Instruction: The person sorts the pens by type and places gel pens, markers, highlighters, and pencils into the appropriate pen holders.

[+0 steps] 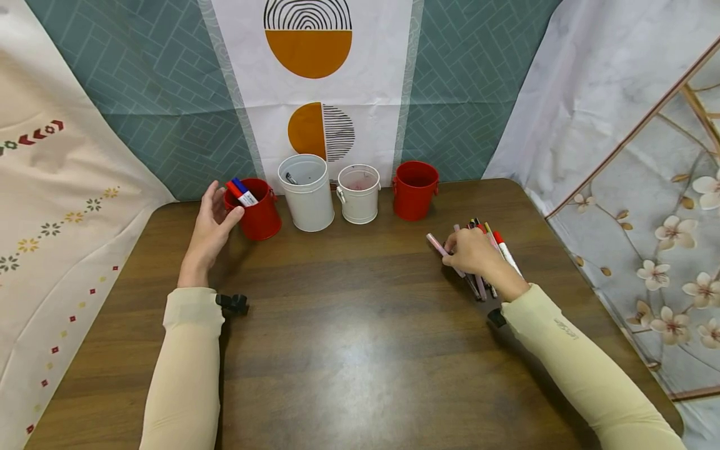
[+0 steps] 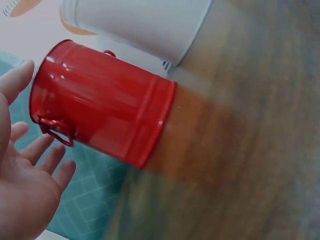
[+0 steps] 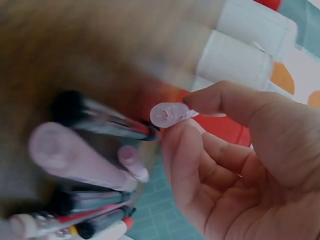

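Note:
My left hand is beside the left red bucket, thumb and fingers spread around its near side. In the left wrist view, fingers lie behind the bucket's handle ear; whether they touch it I cannot tell. A red-capped marker and a blue-capped marker stand in that bucket. At the right, my right hand pinches a slim pink pen between thumb and fingertips. Below the hand lies a loose pile of pens and markers, including a thick pink pen and a red-capped white marker.
A tall white bucket with a dark pen inside, a smaller white bucket and another red bucket stand in a row at the back of the wooden table. Patterned cloths hang behind and at the sides.

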`<state>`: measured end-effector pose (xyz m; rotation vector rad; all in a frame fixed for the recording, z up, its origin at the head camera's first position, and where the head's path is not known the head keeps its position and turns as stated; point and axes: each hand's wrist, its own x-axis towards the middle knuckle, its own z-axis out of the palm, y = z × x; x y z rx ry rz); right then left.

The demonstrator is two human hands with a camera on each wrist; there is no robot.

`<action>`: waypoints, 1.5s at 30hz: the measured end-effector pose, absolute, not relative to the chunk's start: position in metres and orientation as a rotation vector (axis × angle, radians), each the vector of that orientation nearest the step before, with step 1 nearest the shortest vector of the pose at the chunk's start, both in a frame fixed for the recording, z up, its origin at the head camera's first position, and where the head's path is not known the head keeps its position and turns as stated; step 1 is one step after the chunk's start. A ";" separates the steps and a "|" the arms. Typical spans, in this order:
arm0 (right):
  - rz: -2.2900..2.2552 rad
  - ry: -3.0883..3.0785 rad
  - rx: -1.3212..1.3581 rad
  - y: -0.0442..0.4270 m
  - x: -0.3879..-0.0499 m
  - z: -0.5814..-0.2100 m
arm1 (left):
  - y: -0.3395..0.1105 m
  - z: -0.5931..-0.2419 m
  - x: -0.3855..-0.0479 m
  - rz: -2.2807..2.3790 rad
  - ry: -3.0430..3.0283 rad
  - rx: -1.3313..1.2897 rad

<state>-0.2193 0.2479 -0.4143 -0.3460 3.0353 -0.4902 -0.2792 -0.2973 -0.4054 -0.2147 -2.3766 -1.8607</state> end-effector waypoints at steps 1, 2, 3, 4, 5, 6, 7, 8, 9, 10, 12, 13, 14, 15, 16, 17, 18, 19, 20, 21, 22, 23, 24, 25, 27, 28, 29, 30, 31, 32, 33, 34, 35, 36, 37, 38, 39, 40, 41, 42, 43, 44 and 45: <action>-0.516 3.041 -0.356 0.249 -0.219 -0.412 | -0.297 -0.403 -0.278 -1.837 -2.377 -0.211; -0.553 3.041 -0.360 0.249 -0.219 -0.409 | -0.296 -0.400 -0.277 -1.809 -2.376 -0.210; -0.591 3.037 -0.363 0.249 -0.219 -0.406 | -0.295 -0.397 -0.276 -1.781 -2.372 -0.208; -0.646 3.025 -0.361 0.249 -0.219 -0.402 | -0.294 -0.394 -0.275 -1.748 -2.369 -0.205; -0.693 3.014 -0.361 0.249 -0.219 -0.399 | -0.293 -0.391 -0.274 -1.718 -2.364 -0.206; -0.753 2.991 -0.355 0.248 -0.219 -0.395 | -0.291 -0.388 -0.272 -1.688 -2.358 -0.209; -0.807 2.972 -0.344 0.248 -0.219 -0.392 | -0.289 -0.385 -0.271 -1.660 -2.351 -0.215; -0.857 2.954 -0.329 0.248 -0.219 -0.388 | -0.287 -0.382 -0.269 -1.635 -2.345 -0.223; -0.899 2.942 -0.321 0.247 -0.219 -0.385 | -0.284 -0.378 -0.267 -1.611 -2.339 -0.235; -0.942 2.927 -0.312 0.247 -0.220 -0.383 | -0.281 -0.374 -0.264 -1.588 -2.335 -0.249; -1.003 2.912 -0.305 0.246 -0.221 -0.378 | -0.275 -0.368 -0.261 -1.549 -2.323 -0.285; -1.025 2.909 -0.305 0.245 -0.222 -0.377 | -0.272 -0.365 -0.260 -1.530 -2.318 -0.303; -1.052 2.901 -0.304 0.245 -0.223 -0.375 | -0.269 -0.363 -0.260 -1.512 -2.310 -0.322; -1.084 2.885 -0.301 0.244 -0.224 -0.373 | -0.266 -0.362 -0.260 -1.504 -2.299 -0.343; -1.113 2.872 -0.299 0.243 -0.224 -0.372 | -0.263 -0.361 -0.262 -1.498 -2.290 -0.364; -1.136 2.863 -0.297 0.242 -0.225 -0.370 | -0.259 -0.361 -0.263 -1.489 -2.284 -0.387; -1.167 2.849 -0.298 0.241 -0.225 -0.368 | -0.256 -0.361 -0.264 -1.487 -2.277 -0.412; -1.202 2.835 -0.297 0.240 -0.225 -0.366 | -0.252 -0.361 -0.266 -1.481 -2.277 -0.435; -1.230 2.826 -0.297 0.239 -0.225 -0.364 | -0.248 -0.362 -0.267 -1.470 -2.281 -0.460; -1.263 2.818 -0.298 0.238 -0.225 -0.362 | -0.243 -0.362 -0.267 -1.458 -2.288 -0.489; -1.288 2.814 -0.300 0.237 -0.225 -0.360 | -0.237 -0.362 -0.267 -1.445 -2.299 -0.517; -1.318 2.811 -0.297 0.236 -0.225 -0.359 | -0.231 -0.362 -0.268 -1.436 -2.310 -0.545; -1.347 2.809 -0.294 0.235 -0.225 -0.357 | -0.225 -0.362 -0.267 -1.427 -2.322 -0.573; -1.373 2.808 -0.289 0.234 -0.225 -0.355 | -0.218 -0.362 -0.267 -1.416 -2.333 -0.602; -1.413 2.812 -0.283 0.232 -0.226 -0.353 | -0.206 -0.364 -0.268 -1.404 -2.357 -0.651; -1.433 2.813 -0.276 0.231 -0.226 -0.352 | -0.199 -0.366 -0.269 -1.405 -2.368 -0.669; -1.455 2.812 -0.271 0.230 -0.226 -0.351 | -0.193 -0.367 -0.269 -1.407 -2.378 -0.684; -1.474 2.810 -0.267 0.229 -0.226 -0.350 | -0.188 -0.369 -0.269 -1.404 -2.392 -0.691; -1.492 2.807 -0.265 0.229 -0.226 -0.349 | -0.182 -0.371 -0.270 -1.415 -2.398 -0.700; -1.508 2.805 -0.264 0.228 -0.226 -0.348 | -0.177 -0.373 -0.271 -1.425 -2.409 -0.703; -1.528 2.801 -0.262 0.227 -0.226 -0.348 | -0.171 -0.375 -0.272 -1.446 -2.411 -0.707; -1.549 2.797 -0.262 0.226 -0.227 -0.347 | -0.165 -0.377 -0.272 -1.466 -2.414 -0.709; -1.570 2.792 -0.261 0.225 -0.227 -0.347 | -0.159 -0.379 -0.273 -1.486 -2.420 -0.708; -1.592 2.787 -0.261 0.225 -0.227 -0.347 | -0.154 -0.382 -0.273 -1.500 -2.429 -0.705; -1.611 2.783 -0.262 0.224 -0.227 -0.346 | -0.148 -0.384 -0.274 -1.519 -2.433 -0.704; -1.628 2.783 -0.262 0.223 -0.227 -0.347 | -0.142 -0.387 -0.275 -1.532 -2.440 -0.703; -1.644 2.783 -0.266 0.223 -0.227 -0.347 | -0.137 -0.390 -0.276 -1.547 -2.443 -0.703; -1.660 2.784 -0.269 0.222 -0.227 -0.347 | -0.131 -0.393 -0.277 -1.551 -2.449 -0.702; -1.670 2.786 -0.272 0.222 -0.227 -0.347 | -0.126 -0.396 -0.277 -1.556 -2.459 -0.695; -1.677 2.791 -0.275 0.222 -0.227 -0.347 | -0.122 -0.398 -0.278 -1.559 -2.468 -0.690; -1.682 2.795 -0.280 0.221 -0.228 -0.347 | -0.118 -0.400 -0.279 -1.560 -2.477 -0.684; -1.690 2.796 -0.285 0.221 -0.228 -0.348 | -0.114 -0.401 -0.280 -1.555 -2.489 -0.673; -1.697 2.797 -0.289 0.220 -0.228 -0.348 | -0.111 -0.403 -0.281 -1.552 -2.499 -0.661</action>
